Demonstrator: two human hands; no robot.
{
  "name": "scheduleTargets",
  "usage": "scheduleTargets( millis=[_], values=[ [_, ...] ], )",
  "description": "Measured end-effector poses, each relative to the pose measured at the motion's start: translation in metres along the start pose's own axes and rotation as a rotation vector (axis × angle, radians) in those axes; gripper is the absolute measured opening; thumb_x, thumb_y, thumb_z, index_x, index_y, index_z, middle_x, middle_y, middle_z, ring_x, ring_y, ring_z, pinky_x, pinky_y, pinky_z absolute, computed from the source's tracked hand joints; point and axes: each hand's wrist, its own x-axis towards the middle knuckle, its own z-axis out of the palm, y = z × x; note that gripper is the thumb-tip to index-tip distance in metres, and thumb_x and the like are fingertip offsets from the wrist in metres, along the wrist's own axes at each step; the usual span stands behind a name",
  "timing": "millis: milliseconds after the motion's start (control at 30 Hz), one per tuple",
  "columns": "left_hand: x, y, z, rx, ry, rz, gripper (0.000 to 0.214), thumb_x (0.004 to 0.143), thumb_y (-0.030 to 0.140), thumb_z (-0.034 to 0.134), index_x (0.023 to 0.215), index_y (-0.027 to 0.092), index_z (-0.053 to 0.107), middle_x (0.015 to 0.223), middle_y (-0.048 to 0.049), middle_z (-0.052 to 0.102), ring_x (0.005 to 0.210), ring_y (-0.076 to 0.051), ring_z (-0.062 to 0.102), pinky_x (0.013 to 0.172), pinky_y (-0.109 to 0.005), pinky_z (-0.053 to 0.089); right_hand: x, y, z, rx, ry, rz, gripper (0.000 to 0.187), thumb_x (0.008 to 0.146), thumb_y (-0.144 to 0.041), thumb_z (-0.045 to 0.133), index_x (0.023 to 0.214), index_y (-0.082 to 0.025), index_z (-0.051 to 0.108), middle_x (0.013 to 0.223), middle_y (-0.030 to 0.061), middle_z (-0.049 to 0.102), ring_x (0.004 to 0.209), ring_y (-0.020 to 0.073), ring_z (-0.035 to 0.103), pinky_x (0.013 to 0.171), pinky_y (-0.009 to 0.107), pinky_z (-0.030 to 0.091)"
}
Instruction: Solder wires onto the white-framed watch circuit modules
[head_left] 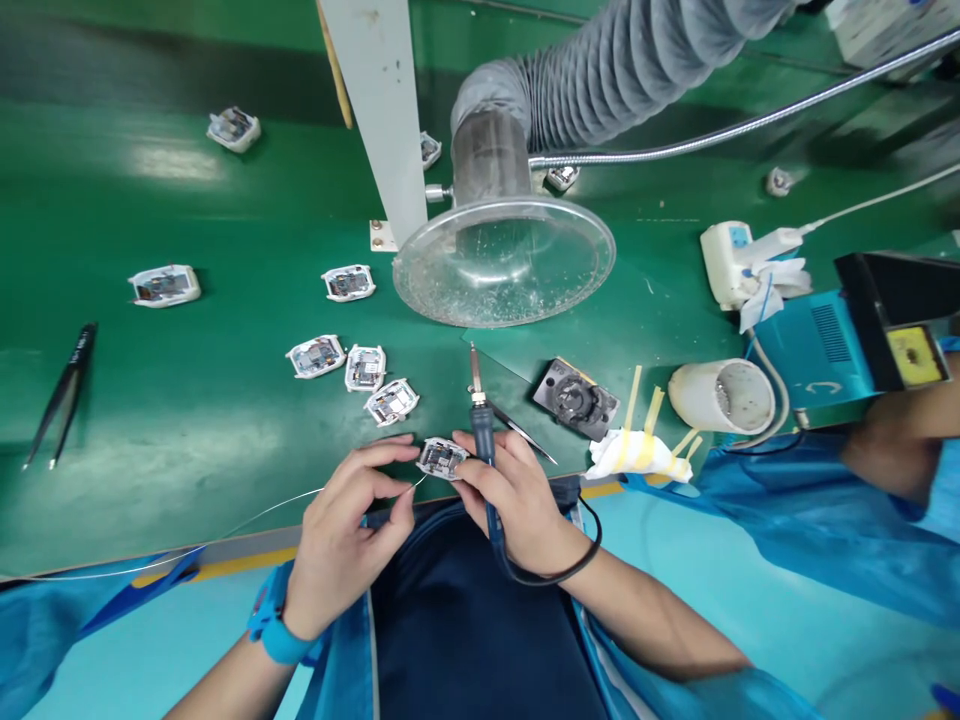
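A small white watch case with an exposed circuit board (441,457) is between my hands at the table's front edge. My left hand (352,520) pinches a thin solder wire (262,511), whose end reaches the case's lower left side; a fingertip is at the case's left edge. In my right hand (521,505) is a soldering iron (484,430), its tip pointing away from me, up off the case. The thumb and fingers of that hand also touch the case's right side. Several similar open watch cases (365,369) lie just beyond my left hand.
A clear fume hood (502,265) on a grey hose hangs over the middle. Black tweezers (66,395) lie at left. To the right are a black fixture (576,398), a taped white bundle (637,455), a white cup (721,396) and a blue soldering station (814,345). Another person's arm (900,440) is at far right.
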Motion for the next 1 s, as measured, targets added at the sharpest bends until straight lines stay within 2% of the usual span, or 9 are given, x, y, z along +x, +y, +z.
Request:
scheduleTargets(
  millis=[133,267,400,533,633,733,833,900,1000],
  values=[
    [0.000,0.002,0.003,0.035,-0.079,0.028,0.016,0.095,0.009,0.059,0.086,0.021,0.055,0.130,-0.0091,0.071,0.124,-0.024,0.070,0.099,-0.036,0.060,-0.009,-0.008,-0.006,-0.044,0.145,0.015,0.018,0.095,-0.012,0.069,0.107,-0.022,0.061,0.116,0.0113,0.074,0.099,0.0231,0.067,0.081,0.038,0.054],
    [-0.002,0.003,0.006,0.091,-0.051,0.024,0.012,0.095,0.012,0.060,0.089,0.022,0.059,0.121,-0.0069,0.073,0.108,-0.021,0.074,0.090,-0.034,0.063,-0.012,-0.019,-0.003,-0.115,0.098,0.020,0.009,0.098,-0.024,0.068,0.103,-0.023,0.061,0.104,0.0102,0.073,0.091,0.0230,0.065,0.075,0.037,0.051],
    [-0.003,0.005,0.004,0.066,-0.039,0.020,0.010,0.095,0.013,0.062,0.090,0.022,0.062,0.105,-0.0031,0.074,0.096,-0.018,0.075,0.081,-0.028,0.063,-0.005,-0.023,0.006,-0.085,-0.004,0.006,0.015,0.098,-0.028,0.068,0.110,-0.020,0.065,0.120,0.0178,0.070,0.110,0.0290,0.061,0.086,0.044,0.056],
    [-0.001,0.007,-0.001,0.050,-0.024,0.013,0.012,0.095,0.013,0.062,0.088,0.022,0.063,0.096,-0.0015,0.072,0.086,-0.015,0.073,0.077,-0.026,0.061,0.009,-0.016,0.004,-0.044,-0.070,-0.049,0.013,0.102,-0.019,0.057,0.111,-0.021,0.067,0.119,0.0154,0.070,0.114,0.0256,0.061,0.093,0.042,0.058],
    [-0.001,0.006,-0.004,0.024,-0.016,0.006,0.012,0.095,0.012,0.062,0.087,0.021,0.062,0.100,-0.0032,0.071,0.093,-0.017,0.075,0.081,-0.028,0.061,0.018,-0.005,-0.008,0.043,-0.094,-0.127,0.019,0.106,-0.016,0.049,0.109,-0.020,0.067,0.121,0.0124,0.072,0.123,0.0221,0.063,0.102,0.039,0.058],
    [0.002,0.006,-0.001,-0.020,-0.054,0.029,0.014,0.094,0.009,0.062,0.087,0.021,0.061,0.108,-0.0055,0.072,0.110,-0.021,0.074,0.091,-0.033,0.062,0.012,0.005,-0.026,0.116,0.009,-0.154,0.017,0.107,-0.026,0.053,0.118,-0.020,0.065,0.130,0.0137,0.071,0.132,0.0245,0.063,0.112,0.048,0.054],
    [0.007,0.008,0.006,-0.045,-0.112,0.090,0.017,0.092,0.006,0.062,0.086,0.021,0.058,0.109,-0.0053,0.075,0.119,-0.023,0.071,0.096,-0.037,0.061,-0.007,0.010,-0.048,0.217,0.079,-0.044,0.044,0.109,-0.053,0.041,0.138,-0.024,0.057,0.130,0.0142,0.072,0.124,0.0280,0.069,0.106,0.054,0.057],
    [0.011,0.008,0.011,-0.046,-0.151,0.134,0.019,0.092,0.004,0.061,0.086,0.021,0.057,0.109,-0.0044,0.077,0.121,-0.023,0.070,0.099,-0.038,0.060,-0.023,0.007,-0.062,0.303,0.136,0.145,0.058,0.105,-0.065,0.037,0.142,-0.025,0.056,0.119,0.0138,0.075,0.118,0.0298,0.071,0.098,0.053,0.061],
    [0.014,0.007,0.013,-0.024,-0.183,0.168,0.020,0.092,0.002,0.061,0.087,0.021,0.057,0.109,-0.0034,0.078,0.120,-0.021,0.071,0.100,-0.038,0.058,-0.039,-0.002,-0.077,0.387,0.233,0.368,0.034,0.103,-0.047,0.061,0.131,-0.027,0.061,0.099,0.0069,0.077,0.102,0.0244,0.076,0.089,0.041,0.064]
  ],
)
